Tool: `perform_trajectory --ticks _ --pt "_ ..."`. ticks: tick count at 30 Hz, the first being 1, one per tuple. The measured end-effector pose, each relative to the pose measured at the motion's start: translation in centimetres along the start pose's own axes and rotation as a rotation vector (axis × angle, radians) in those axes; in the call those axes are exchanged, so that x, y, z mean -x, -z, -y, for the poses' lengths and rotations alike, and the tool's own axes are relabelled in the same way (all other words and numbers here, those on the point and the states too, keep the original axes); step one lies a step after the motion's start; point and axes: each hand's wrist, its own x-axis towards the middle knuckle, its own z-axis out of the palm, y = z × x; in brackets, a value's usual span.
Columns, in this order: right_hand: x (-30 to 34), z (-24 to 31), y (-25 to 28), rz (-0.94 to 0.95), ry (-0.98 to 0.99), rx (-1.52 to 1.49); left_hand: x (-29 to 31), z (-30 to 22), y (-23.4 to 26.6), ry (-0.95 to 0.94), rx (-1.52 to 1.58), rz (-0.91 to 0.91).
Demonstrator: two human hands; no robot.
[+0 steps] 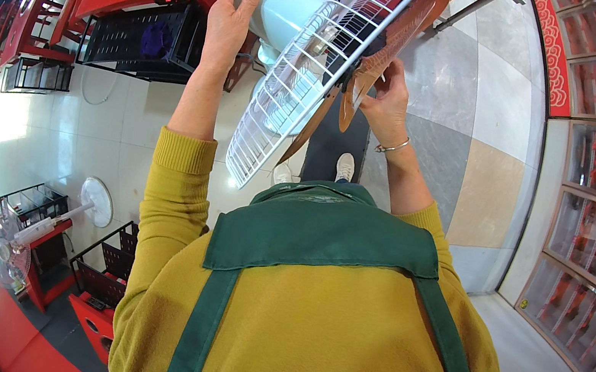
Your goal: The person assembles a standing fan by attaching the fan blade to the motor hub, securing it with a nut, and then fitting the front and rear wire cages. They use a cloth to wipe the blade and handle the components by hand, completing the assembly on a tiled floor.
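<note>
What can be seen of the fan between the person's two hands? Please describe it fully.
The fan has a smooth, rounded light-blue motor housing, a white wire guard and orange-brown, plastic-looking blades. Part of a light-blue base shows through the wires. The guard slants from upper right to lower left, and the picture's edge cuts off its top. The left hand holds the housing; the right hand seems to touch a lower blade.

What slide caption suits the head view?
Left hand on rounded pale-blue motor housing, right hand at orange fan blades.
</note>
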Motion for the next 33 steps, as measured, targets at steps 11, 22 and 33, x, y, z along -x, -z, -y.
perform_trajectory --ticks 11,22,33 --pt "0.1 0.1 0.2 -0.002 0.020 -0.055 -0.1 -0.2 0.0 0.004 0.014 0.025" --pt "-0.2 -0.4 0.2 0.031 -0.041 -0.138 -0.2 -0.5 0.5 0.055 0.097 0.017" --pt "-0.3 -0.1 0.4 0.066 -0.048 -0.085 -3.2 1.4 0.9 0.446 0.382 0.236"
